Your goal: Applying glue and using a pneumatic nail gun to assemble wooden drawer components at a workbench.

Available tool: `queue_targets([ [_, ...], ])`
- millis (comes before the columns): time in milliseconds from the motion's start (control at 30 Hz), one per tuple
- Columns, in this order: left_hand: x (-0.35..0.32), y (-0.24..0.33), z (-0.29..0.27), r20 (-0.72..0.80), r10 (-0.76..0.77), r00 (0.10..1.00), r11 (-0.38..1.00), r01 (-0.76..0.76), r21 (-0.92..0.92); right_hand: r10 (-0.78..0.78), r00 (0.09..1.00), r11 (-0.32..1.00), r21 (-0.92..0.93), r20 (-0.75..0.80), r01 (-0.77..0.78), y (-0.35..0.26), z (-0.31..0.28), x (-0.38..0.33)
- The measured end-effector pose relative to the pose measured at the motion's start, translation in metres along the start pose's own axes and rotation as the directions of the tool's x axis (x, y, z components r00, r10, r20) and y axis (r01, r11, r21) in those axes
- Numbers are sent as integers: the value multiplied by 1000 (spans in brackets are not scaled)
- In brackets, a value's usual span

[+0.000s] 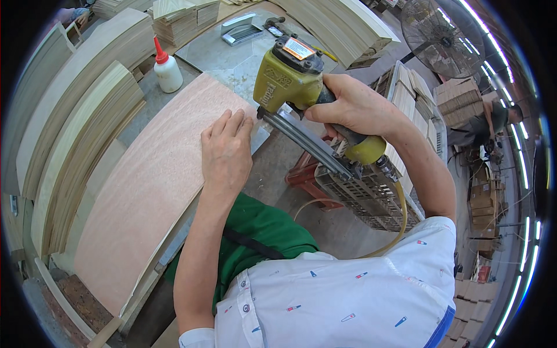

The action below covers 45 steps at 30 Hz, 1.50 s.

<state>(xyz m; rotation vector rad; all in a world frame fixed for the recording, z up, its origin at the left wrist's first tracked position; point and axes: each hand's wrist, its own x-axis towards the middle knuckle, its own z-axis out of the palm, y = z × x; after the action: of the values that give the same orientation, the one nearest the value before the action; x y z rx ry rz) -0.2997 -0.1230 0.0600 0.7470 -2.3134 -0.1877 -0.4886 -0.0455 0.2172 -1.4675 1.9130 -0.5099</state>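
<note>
My left hand lies flat, fingers together, on the right edge of a long pinkish plywood sheet on the workbench. My right hand grips the handle of a yellow-green pneumatic nail gun. The gun's nose touches the sheet's near right edge, just right of my left fingertips. Its long metal magazine runs down toward my body, and a yellowish air hose curls from the handle's end.
A white glue bottle with a red cap stands past the sheet. Stacks of curved pale wood strips fill the left; more stacks lie at the back. A plastic crate sits below right. A fan and another person are at the right.
</note>
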Motion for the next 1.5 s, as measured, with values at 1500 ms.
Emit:
queue_targets([
  [1500, -259, -129, -323, -105, -961, 257, 254, 966, 43, -56, 998, 996, 64, 10, 55, 23, 2, -4],
])
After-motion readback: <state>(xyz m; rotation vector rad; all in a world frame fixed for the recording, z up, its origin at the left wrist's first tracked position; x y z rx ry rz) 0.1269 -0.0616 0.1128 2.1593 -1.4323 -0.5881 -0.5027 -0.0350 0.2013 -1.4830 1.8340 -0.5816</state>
